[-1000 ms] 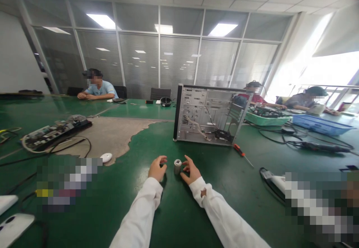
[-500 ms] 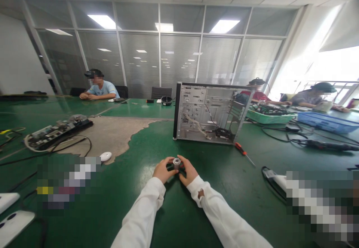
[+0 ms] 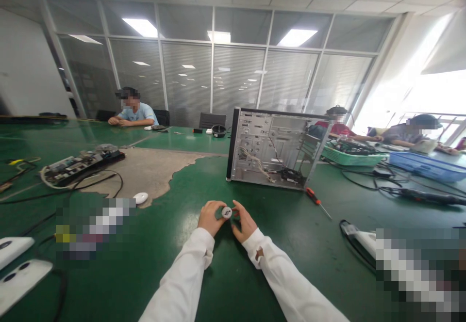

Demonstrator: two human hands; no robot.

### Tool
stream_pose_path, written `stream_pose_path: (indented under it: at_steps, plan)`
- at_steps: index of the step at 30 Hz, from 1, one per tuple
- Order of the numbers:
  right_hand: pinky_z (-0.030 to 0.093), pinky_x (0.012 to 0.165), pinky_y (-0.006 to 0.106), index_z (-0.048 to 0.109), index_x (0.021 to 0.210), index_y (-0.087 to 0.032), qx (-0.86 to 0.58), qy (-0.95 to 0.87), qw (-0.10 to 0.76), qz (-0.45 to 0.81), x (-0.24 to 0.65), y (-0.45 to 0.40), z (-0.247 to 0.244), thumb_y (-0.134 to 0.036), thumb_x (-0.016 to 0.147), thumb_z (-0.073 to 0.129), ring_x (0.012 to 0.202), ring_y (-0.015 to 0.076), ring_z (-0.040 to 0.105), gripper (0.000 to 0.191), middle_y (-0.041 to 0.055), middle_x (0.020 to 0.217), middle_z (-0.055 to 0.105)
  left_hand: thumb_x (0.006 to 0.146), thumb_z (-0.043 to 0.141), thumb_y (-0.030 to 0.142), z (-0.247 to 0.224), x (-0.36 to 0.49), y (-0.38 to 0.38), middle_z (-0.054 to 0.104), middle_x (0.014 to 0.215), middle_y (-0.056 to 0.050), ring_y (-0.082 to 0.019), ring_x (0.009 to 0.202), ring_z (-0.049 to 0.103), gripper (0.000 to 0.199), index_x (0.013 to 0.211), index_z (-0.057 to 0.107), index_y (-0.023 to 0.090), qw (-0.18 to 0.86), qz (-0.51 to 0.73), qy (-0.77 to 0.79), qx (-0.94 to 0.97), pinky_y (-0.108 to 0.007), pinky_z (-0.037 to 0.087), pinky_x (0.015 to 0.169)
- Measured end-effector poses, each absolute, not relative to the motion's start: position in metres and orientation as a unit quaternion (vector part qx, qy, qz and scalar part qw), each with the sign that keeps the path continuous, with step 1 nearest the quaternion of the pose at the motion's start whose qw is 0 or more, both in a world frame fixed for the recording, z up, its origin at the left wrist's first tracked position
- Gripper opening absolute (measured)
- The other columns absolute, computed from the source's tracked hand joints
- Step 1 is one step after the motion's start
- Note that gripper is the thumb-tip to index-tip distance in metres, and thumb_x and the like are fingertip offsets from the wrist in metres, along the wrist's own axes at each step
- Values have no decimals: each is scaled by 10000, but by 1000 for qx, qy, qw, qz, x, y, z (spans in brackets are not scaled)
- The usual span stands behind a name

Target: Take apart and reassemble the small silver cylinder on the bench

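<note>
My left hand (image 3: 210,217) grips a small silvery cylinder (image 3: 226,212), which looks like a small motor, between thumb and fingers. Its round end face, with a dark mark in the centre, is turned towards me. Just to the right is my right hand (image 3: 244,222), its thumb and fingers curved and apart. Its fingertips are close beside the cylinder; whether they touch it I cannot tell. Both hands are over the green tabletop (image 3: 233,273). Beyond them stands an opened computer case (image 3: 255,140), with cables inside.
A screwdriver (image 3: 318,201) lies right of the case. Farther right are a green basket (image 3: 355,158), a blue basket (image 3: 429,167) and tangled cables. At left lie an open-framed electronic device (image 3: 83,164) and white phone-like objects (image 3: 25,283). Other people sit across the table.
The cylinder has tipped so its end face points more towards me. My right fingers have eased away from it, while my left hand keeps its grip. The view has shifted slightly.
</note>
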State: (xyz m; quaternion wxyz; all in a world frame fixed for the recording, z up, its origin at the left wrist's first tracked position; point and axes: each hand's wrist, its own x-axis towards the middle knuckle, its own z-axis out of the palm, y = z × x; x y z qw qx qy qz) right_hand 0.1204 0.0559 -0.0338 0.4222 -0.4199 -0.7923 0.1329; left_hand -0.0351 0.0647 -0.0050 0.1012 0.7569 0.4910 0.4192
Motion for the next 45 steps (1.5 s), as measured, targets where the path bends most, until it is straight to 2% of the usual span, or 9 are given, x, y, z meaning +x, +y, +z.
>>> stream_pose_path:
  at_steps: [6,13,23,31,38,41,45]
  plan:
    - [465,705,340,171,1254,-183,-437,-783,421,135,120,57,-37,-63,550,452,794,164,479,767,81,1024,440,613,560,135,-3,-35,63,588,985,-14,-189,962,472,282,877,564,235,83,427,507,744,-324,339,853]
    - [456,724,353,146,1266,-190,-440,-787,411,138,121,59,-39,-63,559,453,788,160,480,781,80,1028,438,605,558,121,-3,-35,63,590,967,-19,-190,961,472,280,863,569,230,84,449,506,732,-325,345,855]
    - [450,731,354,140,1264,-195,-440,-789,407,134,120,59,-40,-61,566,453,774,153,482,777,79,1021,449,559,642,318,-17,-40,78,635,830,-55,-186,795,575,374,882,561,147,301,538,522,590,-276,436,637]
    - [455,730,345,139,1269,-195,-430,-800,393,142,123,58,-38,-72,578,458,781,151,490,771,80,1038,443,566,630,354,-18,-38,77,654,789,-77,-199,751,594,370,851,592,120,353,525,499,592,-280,442,624]
    - [445,752,354,155,1263,-170,-424,-803,394,139,122,56,-34,-70,581,468,770,145,491,757,88,1036,442,599,599,348,-12,-36,74,649,747,-67,-172,680,584,327,812,596,101,402,514,474,590,-253,443,603]
    - [453,739,348,154,1263,-188,-407,-809,397,149,122,50,-27,-100,592,496,834,163,488,758,99,1107,407,601,593,327,-10,-37,72,649,717,-50,-167,666,579,294,797,604,108,429,501,461,594,-254,440,618]
    - [464,702,337,164,1263,-189,-386,-807,422,144,121,47,-21,-149,586,547,974,216,445,779,129,1246,278,599,570,277,-9,-37,71,647,718,-36,-169,673,570,266,804,613,114,463,487,438,597,-261,429,637]
